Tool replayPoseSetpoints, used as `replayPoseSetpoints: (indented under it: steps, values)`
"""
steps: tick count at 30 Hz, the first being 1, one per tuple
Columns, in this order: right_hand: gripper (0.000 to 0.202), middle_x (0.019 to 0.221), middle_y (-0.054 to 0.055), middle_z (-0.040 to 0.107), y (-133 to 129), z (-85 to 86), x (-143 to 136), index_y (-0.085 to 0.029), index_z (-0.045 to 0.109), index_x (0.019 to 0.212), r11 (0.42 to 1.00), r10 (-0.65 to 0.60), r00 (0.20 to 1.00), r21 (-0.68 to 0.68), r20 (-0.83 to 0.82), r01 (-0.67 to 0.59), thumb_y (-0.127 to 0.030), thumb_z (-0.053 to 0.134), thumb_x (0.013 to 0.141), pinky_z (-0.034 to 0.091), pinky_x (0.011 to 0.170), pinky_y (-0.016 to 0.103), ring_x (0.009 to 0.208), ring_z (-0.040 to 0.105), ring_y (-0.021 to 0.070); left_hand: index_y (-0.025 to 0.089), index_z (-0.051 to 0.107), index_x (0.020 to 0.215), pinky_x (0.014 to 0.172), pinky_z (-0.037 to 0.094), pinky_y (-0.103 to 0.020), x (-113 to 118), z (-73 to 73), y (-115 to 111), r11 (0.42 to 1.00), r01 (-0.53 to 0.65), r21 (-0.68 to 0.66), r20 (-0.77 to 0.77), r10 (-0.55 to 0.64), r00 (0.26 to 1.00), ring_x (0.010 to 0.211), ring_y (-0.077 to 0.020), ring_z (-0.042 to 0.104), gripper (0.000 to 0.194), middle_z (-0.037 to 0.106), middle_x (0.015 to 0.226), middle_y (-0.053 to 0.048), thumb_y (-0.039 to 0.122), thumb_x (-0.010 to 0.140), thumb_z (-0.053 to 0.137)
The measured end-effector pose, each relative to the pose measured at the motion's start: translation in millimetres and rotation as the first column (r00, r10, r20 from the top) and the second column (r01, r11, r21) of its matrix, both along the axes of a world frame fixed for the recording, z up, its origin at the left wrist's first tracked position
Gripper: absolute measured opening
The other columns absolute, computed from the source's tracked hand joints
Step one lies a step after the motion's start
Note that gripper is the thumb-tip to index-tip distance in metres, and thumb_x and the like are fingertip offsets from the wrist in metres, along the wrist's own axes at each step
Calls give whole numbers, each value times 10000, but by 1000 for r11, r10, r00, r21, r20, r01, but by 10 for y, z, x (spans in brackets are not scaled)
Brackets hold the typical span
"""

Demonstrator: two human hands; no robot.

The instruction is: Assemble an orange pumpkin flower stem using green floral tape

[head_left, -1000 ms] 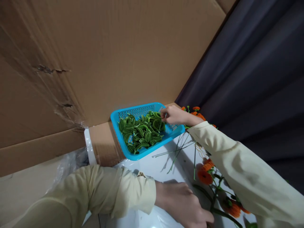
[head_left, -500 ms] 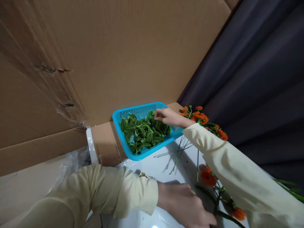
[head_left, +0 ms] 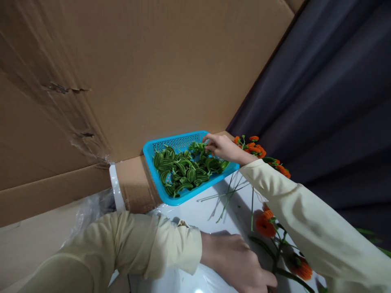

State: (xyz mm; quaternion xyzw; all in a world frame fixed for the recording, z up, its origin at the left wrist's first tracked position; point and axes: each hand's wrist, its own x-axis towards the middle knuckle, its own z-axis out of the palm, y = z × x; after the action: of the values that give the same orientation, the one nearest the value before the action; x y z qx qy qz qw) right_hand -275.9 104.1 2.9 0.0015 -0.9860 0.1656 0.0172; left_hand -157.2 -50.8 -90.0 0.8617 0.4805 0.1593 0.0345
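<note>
My right hand [head_left: 222, 147] is over the right end of a blue plastic basket [head_left: 180, 201], its fingers apart and holding nothing I can see. Inside the basket lies a pile of green striped, fuzzy leaf shapes [head_left: 185, 171], some close under my fingertips. Low in the view, my left hand [head_left: 241, 262] is curled closed, palm down, at the green stem [head_left: 276, 260] of a spray of orange fuzzy flowers [head_left: 265, 226]. Its fingertips are partly hidden by the hand itself and the frame's lower edge.
More orange flowers [head_left: 255, 148] lie right of the basket, their thin green stems [head_left: 227, 199] across the white tabletop [head_left: 195, 211]. A cardboard wall [head_left: 171, 73] stands behind the basket. A dark curtain [head_left: 332, 101] hangs at the right. Clear plastic [head_left: 91, 215] lies at the left.
My right hand has shifted slightly right and its fingers have spread; a few leaf shapes have come into view beneath it. My left hand has stayed nearly still at the flower stem.
</note>
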Motion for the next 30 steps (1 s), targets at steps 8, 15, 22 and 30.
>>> replayPoseSetpoints:
  steps: [8,15,22,30]
  values:
    - [232,745,42,672,-108,-195,-137,-128,639,1018,987,93,995,129,33,-96,-99,522,820,386,692,217,707,596,144,189,529,719,360,267,-296,-22,-31,23,999,41,28,53,-42,998,553,-153,637,148,621,599,1,227,810,419]
    - [261,890,111,690,-40,-354,-210,-115,647,1017,985,-19,994,174,112,-1,-43,520,801,397,738,229,867,623,204,157,610,952,444,434,-297,-51,113,31,982,73,-172,-5,-74,997,672,-189,674,228,687,699,-26,273,838,450]
    - [142,824,102,660,-76,-485,-295,-137,615,806,992,-124,989,2,80,124,-24,579,728,393,703,257,829,600,214,149,604,1051,585,519,-310,-90,219,8,959,101,-266,-48,-118,992,727,-203,671,280,692,760,-42,305,865,464]
    - [90,689,-7,574,-15,-291,-259,-172,493,738,779,-200,966,-572,162,257,-163,549,808,373,502,194,555,507,92,152,578,1142,596,522,-324,-94,232,6,953,77,-294,-59,-98,993,765,-203,671,332,705,815,-46,305,885,432]
